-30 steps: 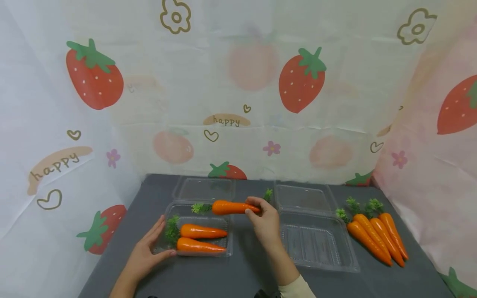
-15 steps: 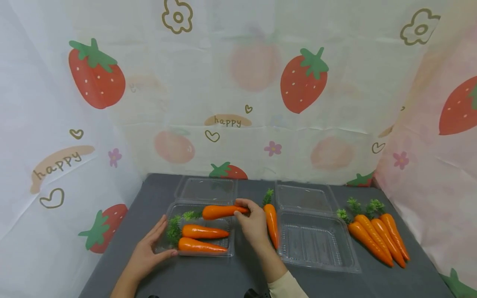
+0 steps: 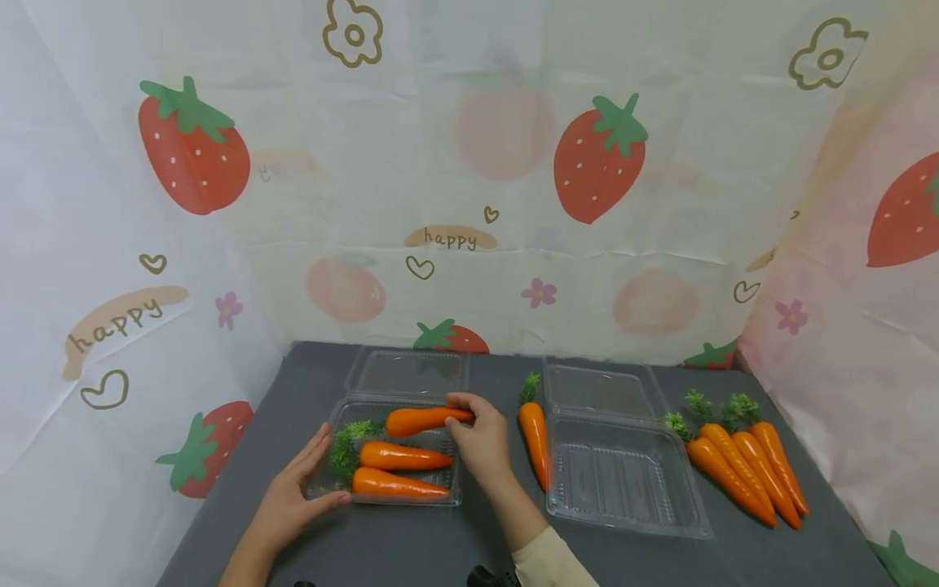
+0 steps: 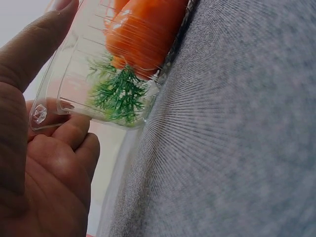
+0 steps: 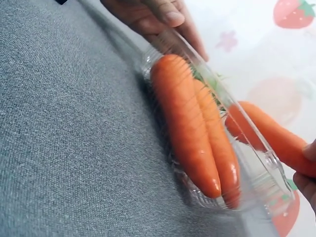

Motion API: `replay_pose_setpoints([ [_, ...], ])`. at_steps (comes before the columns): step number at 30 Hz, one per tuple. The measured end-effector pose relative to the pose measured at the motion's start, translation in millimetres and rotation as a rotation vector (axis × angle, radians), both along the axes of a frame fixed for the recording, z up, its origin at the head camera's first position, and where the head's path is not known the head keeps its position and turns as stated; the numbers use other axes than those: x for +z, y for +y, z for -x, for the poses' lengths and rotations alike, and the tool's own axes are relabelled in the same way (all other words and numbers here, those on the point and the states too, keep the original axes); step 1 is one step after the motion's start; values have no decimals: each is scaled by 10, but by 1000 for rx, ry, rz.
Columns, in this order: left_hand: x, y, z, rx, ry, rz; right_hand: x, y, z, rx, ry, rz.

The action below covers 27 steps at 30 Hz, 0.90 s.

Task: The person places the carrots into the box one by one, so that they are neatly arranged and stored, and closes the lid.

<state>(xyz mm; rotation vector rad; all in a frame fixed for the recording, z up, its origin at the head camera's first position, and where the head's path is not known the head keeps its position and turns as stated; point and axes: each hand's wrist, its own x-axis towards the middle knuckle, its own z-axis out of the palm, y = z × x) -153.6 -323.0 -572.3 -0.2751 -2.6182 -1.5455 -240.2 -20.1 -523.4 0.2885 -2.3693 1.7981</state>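
My right hand point(image 3: 480, 436) pinches a carrot point(image 3: 414, 421) by its pointed end, over the back part of the left clear plastic container point(image 3: 456, 492). Its leafy top points left. Two more carrots lie in that container, a front carrot point(image 3: 396, 483) and a middle carrot point(image 3: 403, 456), with green tops point(image 4: 121, 94) toward the left side. My left hand point(image 3: 289, 493) holds the container's front left corner, thumb along the front wall and fingers at the left side. In the right wrist view the held carrot point(image 5: 269, 133) overlaps the container's far rim.
A loose carrot point(image 3: 534, 440) lies between the two containers. The right container point(image 3: 623, 522) stands with its lid point(image 3: 594, 390) folded back; the left lid point(image 3: 407, 373) is also back. Several carrots point(image 3: 748, 473) lie at the right. A printed cloth point(image 3: 513, 244) encloses the grey table point(image 3: 411, 546).
My right hand has moved left and slightly forward with the carrot, over the left container. The loose carrot between the containers has come into full view. My left hand stays at its corner.
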Motion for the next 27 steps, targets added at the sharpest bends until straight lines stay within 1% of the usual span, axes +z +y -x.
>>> replay_pose_setpoints([
  [6,-11,-4,6,-3,9,-16,-45,-62,49,16,3,-26],
  [14,-14,2,9,-6,22,-28,-77,-138,54,29,-13,-52],
  [18,-5,5,7,-4,22,-21,-73,-151,71,51,-2,-130],
  [21,4,4,3,-4,23,-20,-49,-152,92,89,-4,-190],
  [25,7,-2,-3,-3,23,-8,-18,-150,116,129,-20,-232],
  [27,4,-5,-2,1,22,2,-10,-152,128,142,-12,-257],
])
